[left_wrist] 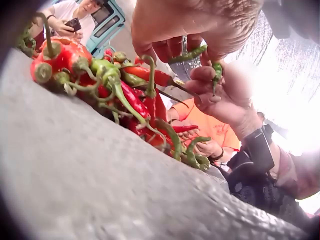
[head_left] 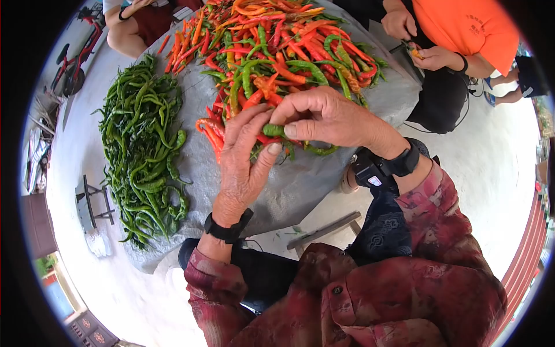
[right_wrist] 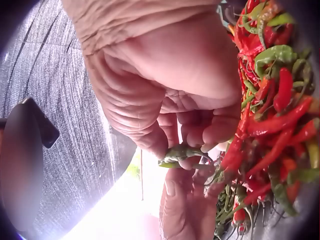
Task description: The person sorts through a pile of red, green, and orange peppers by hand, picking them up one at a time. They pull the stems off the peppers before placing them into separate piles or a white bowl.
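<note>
Both hands meet over the near edge of the chili heap. My right hand (head_left: 338, 118) pinches a green chili pepper (head_left: 273, 130) between thumb and fingers. My left hand (head_left: 243, 162) comes up from the other side, its fingers bent in around green chili. In the left wrist view, green chili (left_wrist: 189, 55) shows by the left fingers, and a green tip (left_wrist: 216, 75) shows at the right hand. From the right wrist, the pinched pepper (right_wrist: 182, 154) lies just above the left thumb (right_wrist: 171, 189). Beneath the hands is the pile of mostly red chilies (head_left: 289, 43), mixed with green ones.
A long pile of green chilies (head_left: 141, 144) lies on the left of the grey sheet (head_left: 272, 199). A person in an orange shirt (head_left: 474, 29) handles a chili at the right; another person's arm (head_left: 124, 34) is at upper left. A small stool (head_left: 324, 231) stands below the sheet's edge.
</note>
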Demonstrator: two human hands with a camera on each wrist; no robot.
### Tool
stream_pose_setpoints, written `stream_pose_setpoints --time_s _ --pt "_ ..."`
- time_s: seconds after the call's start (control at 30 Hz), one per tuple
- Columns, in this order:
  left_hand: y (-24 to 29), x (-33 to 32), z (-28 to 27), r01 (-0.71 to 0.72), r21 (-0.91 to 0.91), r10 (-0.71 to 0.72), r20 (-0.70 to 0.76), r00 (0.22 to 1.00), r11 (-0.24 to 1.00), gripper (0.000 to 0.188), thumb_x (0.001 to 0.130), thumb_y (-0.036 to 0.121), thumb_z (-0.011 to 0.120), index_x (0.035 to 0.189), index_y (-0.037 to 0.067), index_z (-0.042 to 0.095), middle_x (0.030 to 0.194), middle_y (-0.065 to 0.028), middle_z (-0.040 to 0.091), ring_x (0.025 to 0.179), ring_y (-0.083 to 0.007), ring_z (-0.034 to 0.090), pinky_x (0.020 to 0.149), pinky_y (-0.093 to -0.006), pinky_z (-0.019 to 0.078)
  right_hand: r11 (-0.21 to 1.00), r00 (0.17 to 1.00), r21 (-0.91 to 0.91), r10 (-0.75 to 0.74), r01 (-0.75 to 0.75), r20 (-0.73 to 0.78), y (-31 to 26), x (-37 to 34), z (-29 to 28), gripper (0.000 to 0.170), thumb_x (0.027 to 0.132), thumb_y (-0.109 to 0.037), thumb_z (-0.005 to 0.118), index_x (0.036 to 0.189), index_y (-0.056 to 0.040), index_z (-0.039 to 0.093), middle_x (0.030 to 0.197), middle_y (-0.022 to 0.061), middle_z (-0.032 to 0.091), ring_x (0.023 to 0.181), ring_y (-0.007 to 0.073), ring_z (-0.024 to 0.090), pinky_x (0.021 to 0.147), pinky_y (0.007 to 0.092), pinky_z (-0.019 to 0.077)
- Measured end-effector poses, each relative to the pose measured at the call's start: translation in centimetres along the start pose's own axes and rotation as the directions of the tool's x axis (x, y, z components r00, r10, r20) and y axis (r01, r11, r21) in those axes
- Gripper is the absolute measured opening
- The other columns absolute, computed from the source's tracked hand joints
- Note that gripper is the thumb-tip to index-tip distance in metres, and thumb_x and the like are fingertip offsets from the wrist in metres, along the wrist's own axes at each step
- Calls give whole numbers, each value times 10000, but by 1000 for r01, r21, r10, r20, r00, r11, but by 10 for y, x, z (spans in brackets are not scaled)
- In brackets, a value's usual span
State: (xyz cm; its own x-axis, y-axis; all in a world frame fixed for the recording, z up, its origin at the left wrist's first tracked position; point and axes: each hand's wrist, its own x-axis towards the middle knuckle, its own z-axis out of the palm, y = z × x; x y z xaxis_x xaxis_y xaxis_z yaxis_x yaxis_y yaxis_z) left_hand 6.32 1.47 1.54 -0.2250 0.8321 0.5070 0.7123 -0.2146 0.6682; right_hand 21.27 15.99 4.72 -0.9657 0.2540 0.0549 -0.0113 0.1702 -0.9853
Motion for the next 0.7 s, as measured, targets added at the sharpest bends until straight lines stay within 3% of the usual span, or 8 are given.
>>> stream_pose_setpoints --time_s 0.07,0.27,0.37,0.5,0.57,0.6,0.67,0.7 --pt "-8 -3 3 -15 -127 14 -16 1000 992 259 856 163 648 1072 22 623 1080 -132 607 1037 -295 551 917 -376 422 994 996 -60 -93 93 4 4 2 5 231 861 -178 656 1029 -21 640 825 16 644 741 66 566 673 238 461" --pt "-12 -6 -3 -73 -121 66 -60 996 990 133 832 98 654 934 14 643 899 -100 623 892 -277 580 804 -363 456 998 999 -57 -15 17 29 -10 1 8 237 825 -203 705 966 -22 644 735 -18 607 671 55 543 611 227 440" --pt "-10 -7 -5 -59 -88 56 -31 998 994 149 817 94 664 944 20 641 890 -101 619 883 -264 582 784 -353 460 995 999 -94 -27 26 -19 -11 0 11 213 808 -190 720 905 -16 643 705 -24 585 646 54 532 596 225 433" --pt "-6 -8 -3 -34 -92 36 15 999 995 159 823 81 661 969 24 634 880 -105 614 856 -257 587 761 -338 466 987 997 -146 -67 60 -41 -1 -1 7 155 841 -140 682 933 -31 624 750 -16 628 652 47 551 579 200 428" --pt "-3 -11 -1 128 -179 -126 25 992 975 153 865 85 632 1003 22 610 864 -94 626 804 -213 610 727 -304 477 997 998 -63 34 -37 -50 2 -1 3 171 894 -179 615 939 -14 621 727 1 632 590 43 518 541 198 407" --pt "-5 -13 1 129 -180 -126 27 992 975 153 865 85 632 1003 22 610 864 -94 626 804 -213 610 727 -304 477 997 998 -62 36 -39 -51 0 -2 3 171 894 -179 615 939 -14 621 727 1 632 590 43 518 541 198 407" --pt "-9 -18 7 234 -430 -261 -4 965 872 141 909 103 594 1018 14 584 829 -75 635 749 -155 623 688 -266 484 990 991 -35 135 -136 -9 -6 -4 1 256 915 -253 569 933 -5 632 665 -1 641 526 49 506 489 220 403" --pt "-10 -17 5 235 -431 -262 -3 965 871 141 909 103 594 1018 14 584 829 -75 635 749 -155 623 688 -266 484 990 990 -35 137 -138 -10 -5 -4 0 256 915 -253 569 933 -5 632 665 -1 641 526 49 506 489 220 403"
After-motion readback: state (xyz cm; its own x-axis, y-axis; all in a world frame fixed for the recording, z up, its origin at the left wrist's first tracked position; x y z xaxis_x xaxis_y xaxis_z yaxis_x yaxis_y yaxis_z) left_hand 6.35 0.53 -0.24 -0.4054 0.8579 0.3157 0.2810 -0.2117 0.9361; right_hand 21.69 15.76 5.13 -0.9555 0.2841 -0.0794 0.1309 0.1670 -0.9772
